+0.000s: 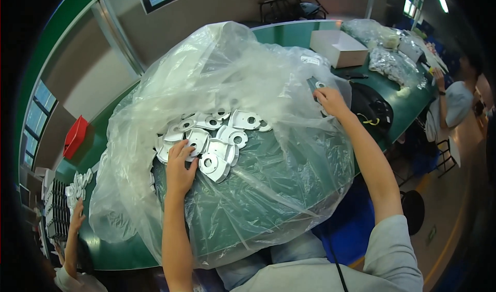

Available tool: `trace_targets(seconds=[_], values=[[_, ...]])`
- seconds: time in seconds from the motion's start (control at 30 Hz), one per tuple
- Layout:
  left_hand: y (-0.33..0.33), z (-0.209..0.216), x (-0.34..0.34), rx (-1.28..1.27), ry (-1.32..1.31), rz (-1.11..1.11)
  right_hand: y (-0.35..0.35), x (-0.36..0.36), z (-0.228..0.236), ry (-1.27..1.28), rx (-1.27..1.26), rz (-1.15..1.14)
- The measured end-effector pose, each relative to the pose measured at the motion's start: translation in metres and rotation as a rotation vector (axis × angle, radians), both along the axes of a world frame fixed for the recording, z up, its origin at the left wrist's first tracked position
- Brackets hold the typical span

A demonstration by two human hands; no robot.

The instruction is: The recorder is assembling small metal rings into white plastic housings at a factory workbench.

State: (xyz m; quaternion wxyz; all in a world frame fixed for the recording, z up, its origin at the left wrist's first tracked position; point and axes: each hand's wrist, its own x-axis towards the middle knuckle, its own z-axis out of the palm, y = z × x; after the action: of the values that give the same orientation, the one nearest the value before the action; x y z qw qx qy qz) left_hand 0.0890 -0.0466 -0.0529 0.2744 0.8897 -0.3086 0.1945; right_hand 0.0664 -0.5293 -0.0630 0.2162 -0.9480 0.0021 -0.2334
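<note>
A large clear plastic bag [217, 70] lies spread over the green table in front of me. In its opening is a loose heap of white plastic parts [214, 163], each with a round ring and a flat flared side. My left hand [181, 169] rests at the near left of the heap, thumb and fingers apart, fingertips touching the parts. Farther right, my right hand [333, 102] has its fingers closed at the bag's right side. A small pale ring shape shows by those fingertips, but what they grip is unclear.
An open white box [338, 48] and bagged items [395, 67] stand at the far right. A black bag [371, 108] lies right of my right hand. A red bin [76, 136] and black racks [56, 209] are at left. Co-workers sit on both sides.
</note>
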Motion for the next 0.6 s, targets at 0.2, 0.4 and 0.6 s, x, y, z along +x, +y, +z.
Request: trace_targets(seconds=[0.2,0.4,0.6], values=[[0.002,-0.002,-0.003,-0.020,-0.001,0.009,-0.012,-0.039,0.018,0.140,0.092,-0.077],[0.000,0.002,-0.005,-0.021,0.015,0.005,0.027,-0.048,0.024,-0.112,0.244,0.068],[0.007,-0.004,-0.003,-0.004,0.004,0.008,0.173,-0.062,0.041,0.190,0.114,0.387]])
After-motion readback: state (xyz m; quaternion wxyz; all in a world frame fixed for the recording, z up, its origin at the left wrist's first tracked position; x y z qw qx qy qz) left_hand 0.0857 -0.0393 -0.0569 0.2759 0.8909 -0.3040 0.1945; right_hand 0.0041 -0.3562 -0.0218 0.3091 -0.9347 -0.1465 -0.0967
